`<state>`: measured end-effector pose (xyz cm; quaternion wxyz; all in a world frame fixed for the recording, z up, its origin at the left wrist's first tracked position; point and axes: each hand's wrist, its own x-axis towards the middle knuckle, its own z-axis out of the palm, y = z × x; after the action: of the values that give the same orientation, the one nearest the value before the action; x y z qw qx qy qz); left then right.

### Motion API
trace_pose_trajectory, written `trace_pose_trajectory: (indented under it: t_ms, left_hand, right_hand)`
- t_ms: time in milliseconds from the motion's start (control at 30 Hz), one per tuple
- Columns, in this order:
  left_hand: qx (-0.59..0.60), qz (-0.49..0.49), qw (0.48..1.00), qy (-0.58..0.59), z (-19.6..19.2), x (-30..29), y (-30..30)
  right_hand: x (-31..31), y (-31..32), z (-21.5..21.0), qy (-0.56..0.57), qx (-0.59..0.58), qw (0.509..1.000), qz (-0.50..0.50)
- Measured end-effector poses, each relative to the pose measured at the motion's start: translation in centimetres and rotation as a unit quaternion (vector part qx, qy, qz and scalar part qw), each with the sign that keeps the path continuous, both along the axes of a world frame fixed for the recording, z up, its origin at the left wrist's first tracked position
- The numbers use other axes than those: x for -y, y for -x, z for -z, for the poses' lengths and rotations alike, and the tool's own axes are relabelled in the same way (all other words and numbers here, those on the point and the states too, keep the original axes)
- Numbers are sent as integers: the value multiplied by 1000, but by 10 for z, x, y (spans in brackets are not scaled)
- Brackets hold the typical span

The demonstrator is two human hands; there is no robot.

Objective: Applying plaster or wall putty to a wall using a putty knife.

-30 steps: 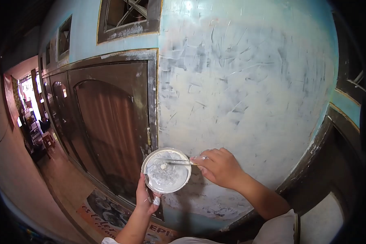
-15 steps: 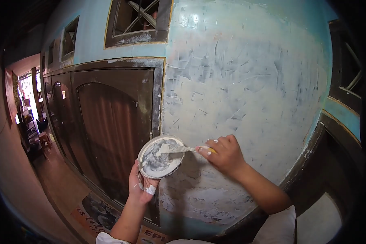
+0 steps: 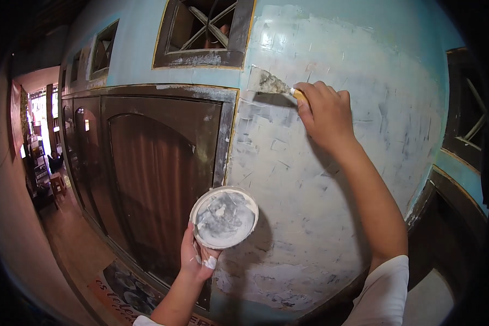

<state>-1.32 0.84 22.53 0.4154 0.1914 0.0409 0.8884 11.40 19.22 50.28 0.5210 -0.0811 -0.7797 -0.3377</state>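
Note:
My left hand (image 3: 196, 256), smeared with white, holds a shallow round bowl (image 3: 225, 189) from below and the side. White-grey putty (image 3: 225, 218) coats its inside. My right hand (image 3: 327, 114) is closed round the yellowish handle of a putty knife (image 3: 270, 83), raised high near the wall's upper left. The knife's wide, stained blade points left and lies at or very close to the wall; exact contact is hard to tell. Patchy white filler with grey streaks covers much of the light blue wall (image 3: 320, 190).
Left of the wall stands a dark brown wooden door (image 3: 163, 157) with an arched panel, below a small cross-barred window (image 3: 204, 32). Another dark door frame (image 3: 445, 201) is at the right. A printed banner (image 3: 127, 288) lies on the floor, and a passage with a stool (image 3: 57, 185) runs back left.
My right hand has lifted the putty knife out of the bowl and up to the wall's upper left. The bowl in my left hand appears slightly lower and further right as the view shifted.

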Motion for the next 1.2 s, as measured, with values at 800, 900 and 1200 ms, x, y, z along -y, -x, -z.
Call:
trace_pose_trajectory:
  t_ms: [800, 900, 1200]
  left_hand:
    - [1, 20, 992, 126, 68, 14, -2]
    - [-10, 24, 993, 113, 76, 15, -5]
    - [35, 14, 992, 122, 92, 29, -4]
  right_hand:
    - [2, 19, -26, -86, 21, 994, 70]
    - [5, 28, -22, -57, 43, 992, 106]
    - [-2, -21, -30, -73, 9, 990, 121]
